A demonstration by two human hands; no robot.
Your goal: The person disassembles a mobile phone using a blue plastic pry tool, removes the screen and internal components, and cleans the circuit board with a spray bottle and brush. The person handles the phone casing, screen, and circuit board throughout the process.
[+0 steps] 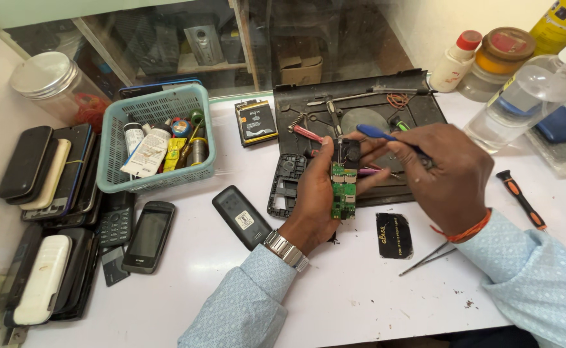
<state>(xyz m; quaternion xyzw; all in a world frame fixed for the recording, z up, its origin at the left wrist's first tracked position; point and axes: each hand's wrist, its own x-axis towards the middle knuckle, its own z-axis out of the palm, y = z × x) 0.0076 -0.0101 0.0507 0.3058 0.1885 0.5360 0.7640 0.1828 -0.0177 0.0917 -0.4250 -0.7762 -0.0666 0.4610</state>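
My left hand (315, 193) grips a green phone circuit board (343, 183) upright, fingers curled around its edges. My right hand (447, 171) pinches a blue-handled tool (376, 133), fingers narrow, its tip meeting the board's top. Just left of my fingers lies a black phone frame (286, 183); tweezers (428, 258) rest below my right wrist.

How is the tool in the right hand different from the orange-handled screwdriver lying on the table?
The blue-handled tool is gripped in the right hand, its end at the green circuit board; the orange-handled screwdriver lies untouched on the white table. Their handle colours differ: blue against orange and black. Both are slim hand tools.
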